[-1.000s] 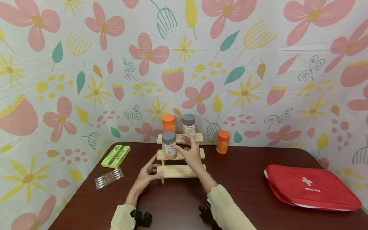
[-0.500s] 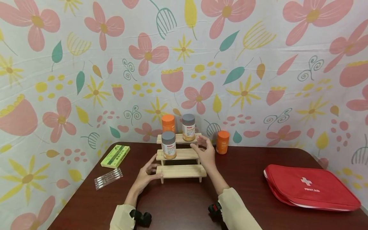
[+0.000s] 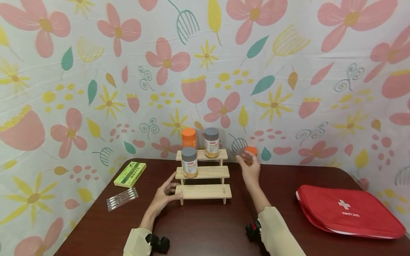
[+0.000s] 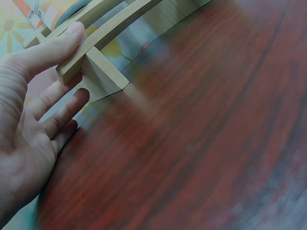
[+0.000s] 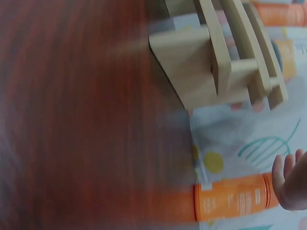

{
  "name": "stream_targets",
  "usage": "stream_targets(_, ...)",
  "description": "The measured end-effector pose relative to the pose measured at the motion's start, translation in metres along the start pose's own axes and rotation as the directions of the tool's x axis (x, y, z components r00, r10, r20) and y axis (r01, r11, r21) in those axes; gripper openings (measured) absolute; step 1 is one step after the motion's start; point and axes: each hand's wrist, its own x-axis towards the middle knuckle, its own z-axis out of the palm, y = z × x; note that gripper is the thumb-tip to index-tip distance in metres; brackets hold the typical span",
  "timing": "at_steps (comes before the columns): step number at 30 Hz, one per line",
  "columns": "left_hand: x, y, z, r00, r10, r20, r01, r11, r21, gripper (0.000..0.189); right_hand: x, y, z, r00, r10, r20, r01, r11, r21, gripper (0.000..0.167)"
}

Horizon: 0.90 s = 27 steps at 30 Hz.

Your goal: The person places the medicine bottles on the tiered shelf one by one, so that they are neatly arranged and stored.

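Observation:
A three-step wooden rack [image 3: 205, 192] stands at the table's middle. My left hand [image 3: 161, 195] holds the left end of its lowest step; in the left wrist view the thumb [image 4: 60, 45] lies over the plank, fingers below. One grey-lidded supplement bottle [image 3: 190, 165] sits on the middle step, another grey-lidded bottle [image 3: 211, 144] on the top step. Beside that one is an orange bottle [image 3: 189, 137], partly hidden. Right of the rack, my right hand [image 3: 251, 172], fingers loosely bent, is at a second orange bottle [image 5: 232, 197] standing on the table; contact cannot be told.
A red first aid bag [image 3: 349, 211] lies at the right of the dark table [image 3: 198, 227]. On the left are a green-yellow box [image 3: 130, 174] and a clear pack of cotton swabs [image 3: 122, 199]. A flower-patterned cloth [image 3: 282, 117] hangs behind the table.
My right hand has left the grey-lidded bottle on the middle step and moved right, past the rack, to the orange bottle on the table. The left hand has stayed on the rack.

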Motion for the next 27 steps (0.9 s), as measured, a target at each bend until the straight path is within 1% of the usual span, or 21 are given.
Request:
stream_targets(2,0.0,-0.001,0.001,1.0,0.001,0.003,-0.001,1.0,-0.001,0.088,0.005,0.002,-0.007,1.0,0.014,-0.017,-0.014,1.0,-0.014,0.045)
stream_targets(4,0.0,0.0,0.001,1.0,0.004,-0.001,-0.005,1.0,-0.007,0.088,0.011,0.005,-0.012,0.999,0.003,-0.036,-0.005,0.999,-0.049,0.045)
stream_targets(8,0.001,0.0,0.002,1.0,0.015,-0.007,-0.015,1.0,-0.001,0.088,0.02,0.012,-0.018,0.993,-0.074,-0.088,0.06,0.986,-0.155,0.043)
stream_targets(10,0.001,0.0,0.001,1.0,0.009,-0.011,-0.009,1.0,0.002,0.088,0.023,0.016,-0.02,0.99,-0.096,-0.106,0.074,0.979,-0.191,0.041)
stream_targets(12,0.001,0.0,0.001,1.0,0.0,-0.014,0.0,1.0,0.003,0.088,0.026,0.019,-0.021,0.988,-0.099,-0.121,0.071,0.974,-0.215,0.042)
stream_targets(14,0.001,0.0,0.001,1.0,0.001,-0.012,-0.001,1.0,0.006,0.089,0.029,0.021,-0.023,0.989,-0.085,-0.124,0.055,0.972,-0.228,0.043)
stream_targets(17,0.001,-0.001,0.001,1.0,0.004,-0.002,-0.004,1.0,0.002,0.089,0.033,0.022,-0.026,0.992,-0.051,-0.112,0.023,0.971,-0.238,0.049)
stream_targets(19,0.002,-0.002,0.001,1.0,0.008,0.007,-0.008,1.0,0.0,0.089,0.036,0.022,-0.028,0.996,-0.02,-0.085,0.0,0.971,-0.238,0.055)
stream_targets(23,0.002,-0.002,0.0,1.0,0.01,0.008,-0.01,1.0,0.008,0.088,0.044,0.023,-0.03,0.999,0.037,-0.024,-0.042,0.972,-0.232,0.065)
stream_targets(27,0.001,-0.001,0.0,1.0,0.012,-0.002,-0.012,1.0,0.01,0.089,0.049,0.024,-0.029,0.998,0.069,0.014,-0.065,0.976,-0.207,0.067)
